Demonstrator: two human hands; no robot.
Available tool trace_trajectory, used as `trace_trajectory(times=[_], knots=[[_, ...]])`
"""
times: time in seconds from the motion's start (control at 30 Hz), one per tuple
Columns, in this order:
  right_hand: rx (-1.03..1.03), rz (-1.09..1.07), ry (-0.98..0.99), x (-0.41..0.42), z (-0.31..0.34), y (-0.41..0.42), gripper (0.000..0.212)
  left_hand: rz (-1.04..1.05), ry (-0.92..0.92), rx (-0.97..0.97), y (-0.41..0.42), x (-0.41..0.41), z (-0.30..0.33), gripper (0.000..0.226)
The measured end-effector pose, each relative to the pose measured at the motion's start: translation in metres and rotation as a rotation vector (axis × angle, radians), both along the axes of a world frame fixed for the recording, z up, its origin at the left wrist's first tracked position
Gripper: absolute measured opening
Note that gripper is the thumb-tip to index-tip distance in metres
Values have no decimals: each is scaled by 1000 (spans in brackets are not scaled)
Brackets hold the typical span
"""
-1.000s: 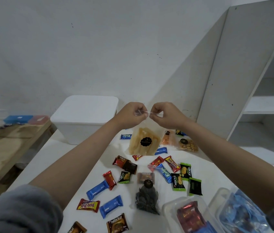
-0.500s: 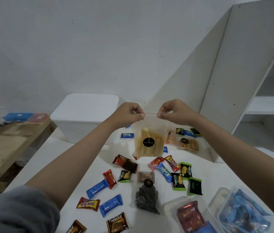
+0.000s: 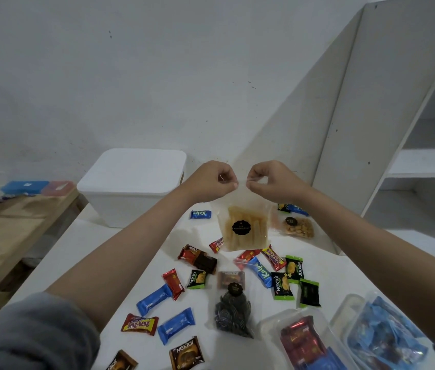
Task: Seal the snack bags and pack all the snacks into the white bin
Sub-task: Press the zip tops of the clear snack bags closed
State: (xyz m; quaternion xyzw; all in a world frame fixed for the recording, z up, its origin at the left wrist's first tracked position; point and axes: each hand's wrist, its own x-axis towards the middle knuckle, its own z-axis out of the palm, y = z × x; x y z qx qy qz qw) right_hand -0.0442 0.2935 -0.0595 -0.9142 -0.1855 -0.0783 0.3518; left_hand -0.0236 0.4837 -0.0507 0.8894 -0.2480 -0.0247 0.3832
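A clear snack bag (image 3: 243, 231) of pale yellow sticks with a black round label hangs above the white table (image 3: 88, 241). My left hand (image 3: 211, 180) and my right hand (image 3: 272, 180) pinch its top strip, fingertips close together near the middle. The white bin (image 3: 131, 188) stands lidded at the back left. A bag of nuts (image 3: 295, 228) lies behind the held bag, and a bag of dark pieces (image 3: 233, 313) lies in front. Small wrapped snacks (image 3: 165, 324) in blue, red, green and brown are scattered over the table.
Two clear plastic tubs (image 3: 304, 343) holding wrapped snacks sit at the front right. A white shelf unit (image 3: 397, 129) rises on the right. A wooden bench (image 3: 5, 236) on the left carries blue and pink boxes (image 3: 37, 186).
My hands were together, spread apart along the bag's top half a second ago, and have come back close together at the middle. The bag hangs straighter than before.
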Motion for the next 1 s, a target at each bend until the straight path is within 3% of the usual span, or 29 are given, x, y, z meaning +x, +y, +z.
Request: trace_trajectory(times=[0.3,1.0], knots=[[53,31,8,-2,-2,6,9,-7,-107,145,1,-5,3,6],[96,18,-3,0,2,10,11,-44,-55,55,4,-6,7,5]])
